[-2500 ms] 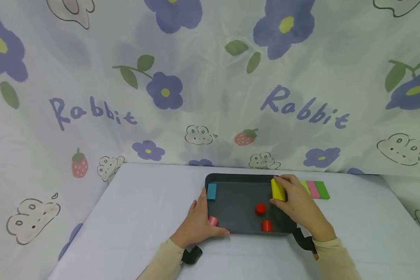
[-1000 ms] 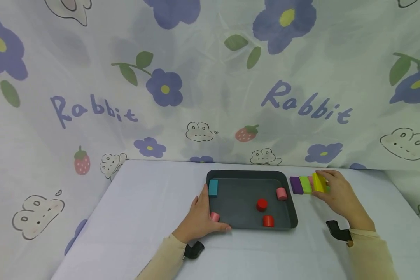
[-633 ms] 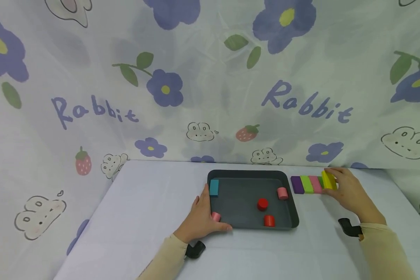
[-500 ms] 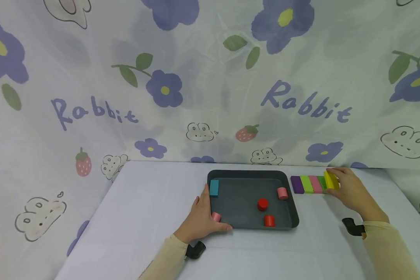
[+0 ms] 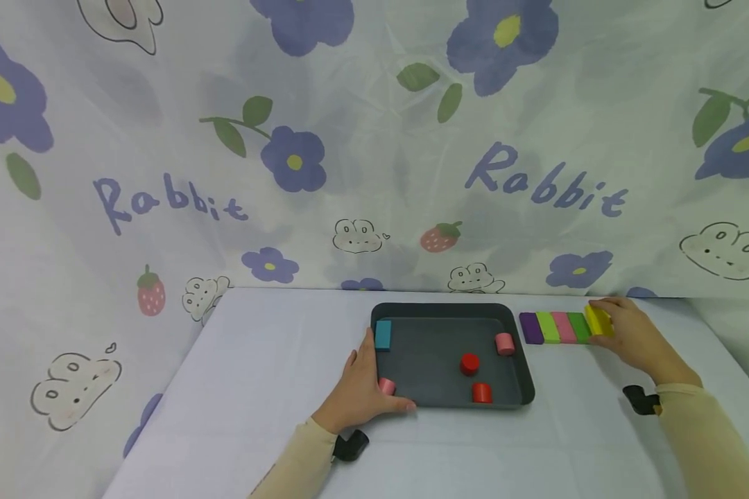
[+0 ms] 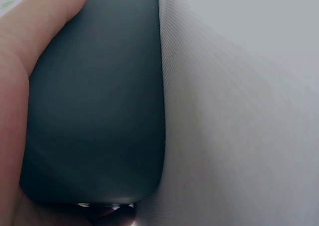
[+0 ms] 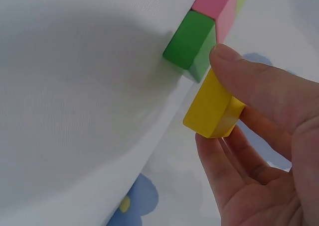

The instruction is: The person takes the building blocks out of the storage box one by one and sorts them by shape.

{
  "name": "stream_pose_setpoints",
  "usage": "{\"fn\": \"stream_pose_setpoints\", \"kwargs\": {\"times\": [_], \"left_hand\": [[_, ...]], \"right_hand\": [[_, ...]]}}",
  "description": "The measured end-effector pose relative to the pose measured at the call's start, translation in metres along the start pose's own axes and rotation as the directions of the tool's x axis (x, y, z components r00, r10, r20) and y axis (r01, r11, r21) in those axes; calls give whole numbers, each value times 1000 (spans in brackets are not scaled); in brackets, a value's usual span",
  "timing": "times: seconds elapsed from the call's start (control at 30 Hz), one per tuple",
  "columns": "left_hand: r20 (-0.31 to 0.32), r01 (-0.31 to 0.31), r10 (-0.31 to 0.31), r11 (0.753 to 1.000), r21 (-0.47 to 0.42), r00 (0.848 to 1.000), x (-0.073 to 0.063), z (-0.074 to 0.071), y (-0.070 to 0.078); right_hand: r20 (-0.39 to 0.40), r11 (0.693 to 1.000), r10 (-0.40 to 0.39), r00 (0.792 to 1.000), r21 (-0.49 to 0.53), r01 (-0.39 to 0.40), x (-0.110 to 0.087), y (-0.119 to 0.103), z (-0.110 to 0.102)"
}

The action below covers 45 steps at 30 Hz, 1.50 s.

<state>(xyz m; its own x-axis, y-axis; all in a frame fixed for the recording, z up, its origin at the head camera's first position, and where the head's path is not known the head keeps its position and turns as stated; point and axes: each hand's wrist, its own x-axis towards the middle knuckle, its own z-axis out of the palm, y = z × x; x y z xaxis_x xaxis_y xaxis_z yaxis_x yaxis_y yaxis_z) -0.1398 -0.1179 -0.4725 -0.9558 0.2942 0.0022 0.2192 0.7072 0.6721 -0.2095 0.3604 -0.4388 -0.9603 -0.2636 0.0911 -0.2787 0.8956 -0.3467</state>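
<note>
A yellow rectangular block [image 5: 598, 321] is pinched between the thumb and fingers of my right hand [image 5: 638, 341]. It is at the right end of a row of flat blocks: purple [image 5: 530, 328], lime [image 5: 547, 327], pink [image 5: 564, 327] and green. In the right wrist view, the yellow block sits a little apart from the green block [image 7: 192, 42]. My left hand [image 5: 356, 391] rests against the near left corner of a dark grey tray [image 5: 443, 311], fingers straight along its left side and thumb along its front edge.
Inside the tray are a blue block [image 5: 383, 335], a pink cylinder [image 5: 504, 344] at the right, and another pink cylinder [image 5: 386, 386] partly hidden by my left hand. Two red cylinders lie there too, one nearer the middle [image 5: 469, 364]. A patterned cloth [image 5: 399, 173] hangs behind the table.
My right hand has carried the yellow block out of the tray's right side, over the row, to its right end beyond the green block. My left hand has stayed at the tray corner.
</note>
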Motion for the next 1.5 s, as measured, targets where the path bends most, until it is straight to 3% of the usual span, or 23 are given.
{"fn": "stream_pose_setpoints", "kwargs": {"times": [0.2, 0.7, 1.5], "left_hand": [[3, 0, 0, 1000, 5, 1000, 0, 0, 0], [26, 4, -4, 1000, 4, 1000, 2, 1, -1], [18, 5, -5, 1000, 7, 1000, 0, -1, -1]], "right_hand": [[16, 1000, -17, 1000, -10, 17, 3, 9, -1], [166, 996, 88, 982, 17, -92, 7, 18, -2], [235, 997, 66, 970, 26, -75, 16, 22, 0]]}}
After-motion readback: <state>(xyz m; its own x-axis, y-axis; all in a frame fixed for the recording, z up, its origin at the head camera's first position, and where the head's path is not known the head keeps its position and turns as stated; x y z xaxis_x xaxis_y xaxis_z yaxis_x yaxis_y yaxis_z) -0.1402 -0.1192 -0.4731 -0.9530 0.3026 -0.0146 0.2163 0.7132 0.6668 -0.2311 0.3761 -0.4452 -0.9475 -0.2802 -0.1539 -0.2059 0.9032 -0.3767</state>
